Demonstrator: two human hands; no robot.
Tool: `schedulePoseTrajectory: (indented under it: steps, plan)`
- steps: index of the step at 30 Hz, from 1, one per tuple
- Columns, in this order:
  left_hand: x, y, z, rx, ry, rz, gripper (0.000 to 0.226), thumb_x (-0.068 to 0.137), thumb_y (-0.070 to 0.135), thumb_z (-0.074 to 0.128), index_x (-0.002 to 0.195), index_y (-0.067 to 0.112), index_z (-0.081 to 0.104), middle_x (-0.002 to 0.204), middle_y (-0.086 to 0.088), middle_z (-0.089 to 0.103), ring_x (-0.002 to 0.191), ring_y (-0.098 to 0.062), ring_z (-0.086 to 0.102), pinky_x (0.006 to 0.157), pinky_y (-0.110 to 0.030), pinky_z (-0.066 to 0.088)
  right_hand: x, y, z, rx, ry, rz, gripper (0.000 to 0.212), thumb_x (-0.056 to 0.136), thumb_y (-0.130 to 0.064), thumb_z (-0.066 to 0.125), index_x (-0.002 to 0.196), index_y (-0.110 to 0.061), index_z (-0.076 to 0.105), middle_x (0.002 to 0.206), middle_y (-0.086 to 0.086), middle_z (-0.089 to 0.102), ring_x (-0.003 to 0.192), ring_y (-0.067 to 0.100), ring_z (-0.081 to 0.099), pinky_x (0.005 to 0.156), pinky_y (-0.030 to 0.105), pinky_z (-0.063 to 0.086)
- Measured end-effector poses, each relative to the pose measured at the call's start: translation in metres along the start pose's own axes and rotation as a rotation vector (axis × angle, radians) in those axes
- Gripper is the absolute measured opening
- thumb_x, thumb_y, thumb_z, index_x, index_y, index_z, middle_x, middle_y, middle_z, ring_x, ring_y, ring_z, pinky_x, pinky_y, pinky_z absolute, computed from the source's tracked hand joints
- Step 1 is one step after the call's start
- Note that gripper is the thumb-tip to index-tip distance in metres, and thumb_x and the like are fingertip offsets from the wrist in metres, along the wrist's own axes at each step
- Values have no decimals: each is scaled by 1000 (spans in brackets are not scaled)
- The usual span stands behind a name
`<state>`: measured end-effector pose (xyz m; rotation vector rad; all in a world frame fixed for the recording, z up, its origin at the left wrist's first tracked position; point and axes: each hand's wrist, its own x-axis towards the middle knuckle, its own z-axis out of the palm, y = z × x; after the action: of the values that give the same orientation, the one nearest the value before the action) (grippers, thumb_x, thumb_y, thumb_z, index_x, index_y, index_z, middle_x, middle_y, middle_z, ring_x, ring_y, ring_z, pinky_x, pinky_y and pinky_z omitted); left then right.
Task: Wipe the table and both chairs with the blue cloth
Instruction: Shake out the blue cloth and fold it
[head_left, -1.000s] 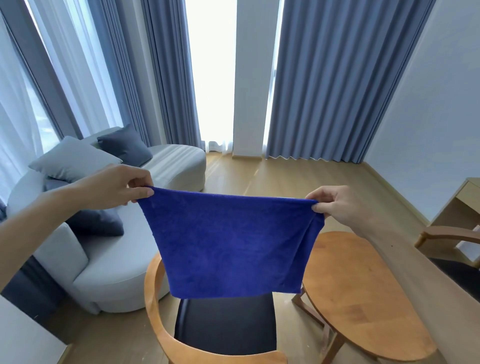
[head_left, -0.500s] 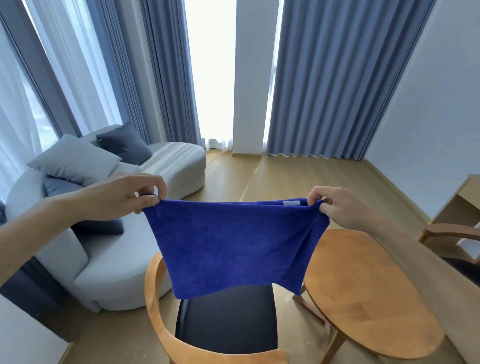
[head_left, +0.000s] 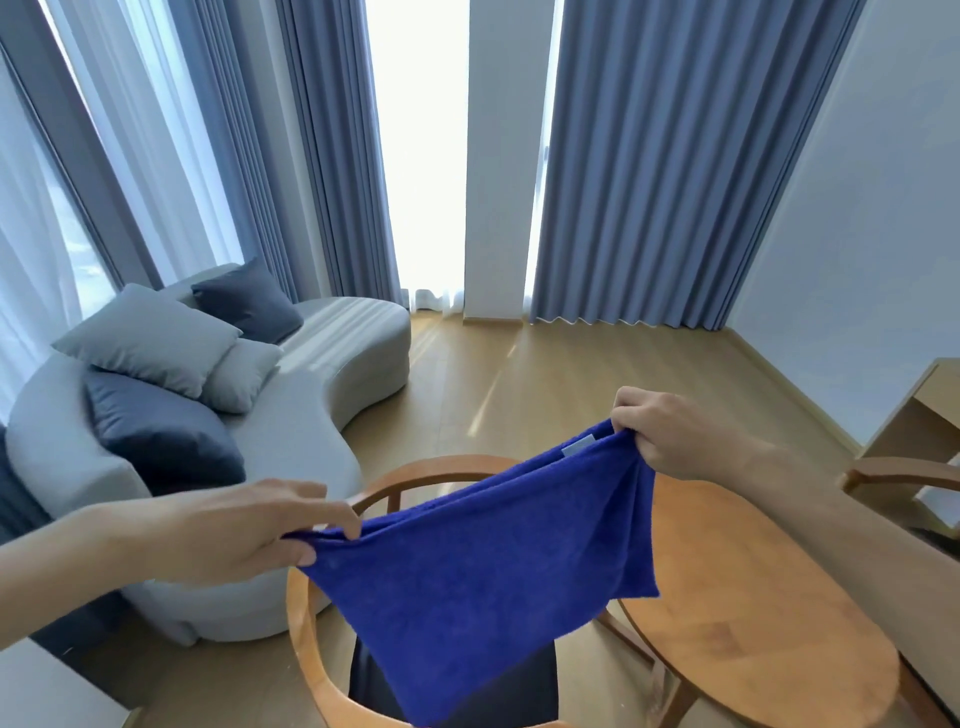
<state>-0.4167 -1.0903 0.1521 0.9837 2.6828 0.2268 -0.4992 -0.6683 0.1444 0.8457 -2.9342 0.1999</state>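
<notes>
Blue cloth (head_left: 483, 566) now slack and tilted — left hand (head_left: 234, 530) has dropped, right hand (head_left: 675, 436) higher. Fingers of both hands pinch its top corners. It hangs over the wooden chair (head_left: 306, 639), beside the round worktop (head_left: 753, 634).

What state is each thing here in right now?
blue cloth: held up, hanging, slack
left hand: pinching cloth's left corner
right hand: gripping cloth's right corner
table: bare where visible
near chair: unoccupied, behind cloth
curtains: parted
</notes>
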Motion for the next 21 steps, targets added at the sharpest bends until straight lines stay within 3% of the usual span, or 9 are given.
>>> schedulePoseTrajectory:
  steps: [1, 2, 4, 6, 9, 12, 16, 21]
  plan:
    - [-1, 1, 2, 2, -20, 33, 12, 85, 69, 34, 91, 75, 43, 110, 9, 49, 91, 8, 42, 75, -1, 27, -1, 0, 2, 1, 1, -8, 29, 83, 10, 38, 75, -15, 52, 92, -6, 47, 73, 23, 50, 59, 20, 34]
    - [0, 0, 7, 42, -34, 78, 22, 88, 67, 35, 103, 61, 51, 110, 7, 48, 89, 8, 42, 75, -1, 27, -2, 1, 3, 7, -1, -12, 31, 83, 10, 38, 78, -13, 58, 93, -6, 47, 74, 22, 50, 62, 24, 36]
    - [0, 0, 16, 90, -119, 47, 25, 99, 44, 40, 117, 37, 57, 115, 13, 46, 81, 15, 37, 75, -1, 27, -3, 1, 3, 8, -26, -17, 36, 84, 9, 37, 87, -13, 65, 94, -7, 47, 76, 21, 51, 65, 27, 40]
    - [-2, 5, 17, 59, -166, 27, 14, 100, 38, 41, 98, 44, 54, 103, 23, 45, 83, 8, 41, 75, -7, 31, -5, 0, 4, 0, -71, -13, 40, 86, 7, 36, 94, -16, 68, 96, -8, 46, 78, 19, 52, 66, 26, 41]
    - [-7, 8, 8, -21, -134, 19, 19, 94, 49, 45, 75, 47, 48, 85, 22, 46, 85, 0, 48, 73, -13, 38, -8, 3, 6, 14, -95, 1, 44, 87, 7, 36, 99, -20, 68, 97, -5, 49, 80, 20, 53, 68, 28, 43]
    - [-11, -1, 1, -65, 50, 53, 21, 86, 67, 45, 71, 53, 50, 88, 24, 51, 77, -7, 52, 64, -15, 41, -10, 5, 8, 79, -90, 52, 42, 82, 11, 34, 86, -16, 65, 94, -1, 52, 79, 23, 53, 67, 34, 45]
    - [-12, -13, -13, 22, 311, 93, 34, 84, 70, 53, 65, 44, 43, 73, 14, 50, 55, -8, 47, 50, -16, 38, -8, 2, 7, 124, -76, 75, 41, 75, 15, 35, 56, -22, 38, 79, -4, 46, 68, 22, 46, 60, 26, 33]
    - [-11, -8, -38, 158, 614, 109, 48, 83, 68, 48, 64, 28, 33, 54, 13, 34, 47, -3, 32, 47, -13, 30, -7, 7, 11, 150, 3, 42, 29, 67, 16, 37, 57, -9, 48, 75, -8, 47, 65, 22, 47, 56, 26, 35]
